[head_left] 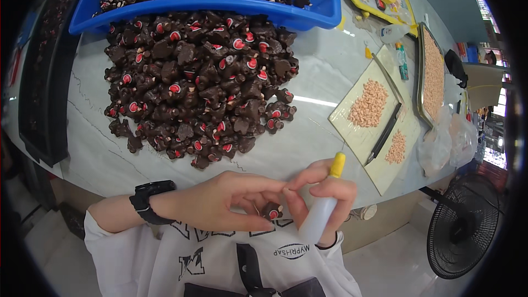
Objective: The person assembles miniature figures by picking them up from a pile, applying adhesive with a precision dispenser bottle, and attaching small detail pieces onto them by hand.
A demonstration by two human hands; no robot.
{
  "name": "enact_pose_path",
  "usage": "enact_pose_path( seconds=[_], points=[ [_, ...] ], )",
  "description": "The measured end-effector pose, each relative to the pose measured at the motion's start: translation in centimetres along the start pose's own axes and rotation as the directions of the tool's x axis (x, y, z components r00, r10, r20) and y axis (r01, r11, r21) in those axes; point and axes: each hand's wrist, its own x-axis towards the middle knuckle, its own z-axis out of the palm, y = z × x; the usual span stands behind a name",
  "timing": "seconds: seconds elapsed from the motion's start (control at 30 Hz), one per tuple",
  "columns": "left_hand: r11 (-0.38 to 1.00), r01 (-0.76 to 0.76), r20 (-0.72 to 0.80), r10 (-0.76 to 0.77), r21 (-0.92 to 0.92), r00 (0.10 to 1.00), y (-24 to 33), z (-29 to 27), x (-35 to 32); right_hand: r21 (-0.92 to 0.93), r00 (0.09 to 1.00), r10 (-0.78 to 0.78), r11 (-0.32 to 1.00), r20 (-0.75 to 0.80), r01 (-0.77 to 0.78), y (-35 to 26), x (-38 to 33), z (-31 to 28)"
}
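Note:
My left hand (228, 201) is closed around a small dark brown figurine (271, 212) with a red-and-white spot, close to my body at the table's front edge. A white squeeze bottle (318, 221) with a yellow tip is gripped in my right hand (336, 190), its tip pointing up and away. The thumb and index finger of my right hand meet the left fingertips; anything pinched there is too small to make out. Beyond my hands lies a big pile of similar brown figurines (187, 96) on the marbled table (313, 85).
Behind the pile stands a blue bin (220, 4) of more figurines; a long black tray (44, 126) lies left. At right, a cream board (385, 179) bears small pinkish pieces (368, 103) and a black pen-like tool (385, 132). Beyond are a metal-rimmed tray (422, 71), plastic bags (451, 143) and a fan (465, 231).

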Motion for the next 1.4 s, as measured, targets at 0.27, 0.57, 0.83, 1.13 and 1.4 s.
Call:
enact_pose_path(
  seconds=[0.27, 0.57, 0.83, 1.13, 1.4],
  points=[
    [0.999, -0.035, -0.004, 0.035, 0.029, 0.999, -0.6, -0.2, 0.0, -0.001, 1.000, -0.002, 1.000, -0.031, 0.002, 0.6, 0.2, 0.9],
    [0.994, -0.111, -0.049, 0.109, -0.026, 0.993, -0.6, -0.2, 0.0, -0.062, 0.992, -0.118, 0.991, -0.044, 0.115, 1.1, 0.0, 0.5],
    [0.996, -0.085, -0.053, 0.083, -0.032, 0.995, -0.6, -0.3, -0.1, -0.303, 0.982, -0.139, 0.937, 0.127, 0.172, 0.3, 0.2, -0.7],
    [0.999, -0.017, -0.021, 0.016, -0.035, 1.000, -0.1, -0.2, -0.3, -0.063, 0.983, -0.180, 0.982, -0.045, 0.177, 1.1, -0.4, -0.1],
    [0.999, -0.027, -0.022, 0.026, -0.041, 0.999, -0.2, -0.2, -0.3, -0.040, 0.993, -0.113, 0.993, -0.033, 0.112, 0.9, -1.0, -0.2]
  ],
)
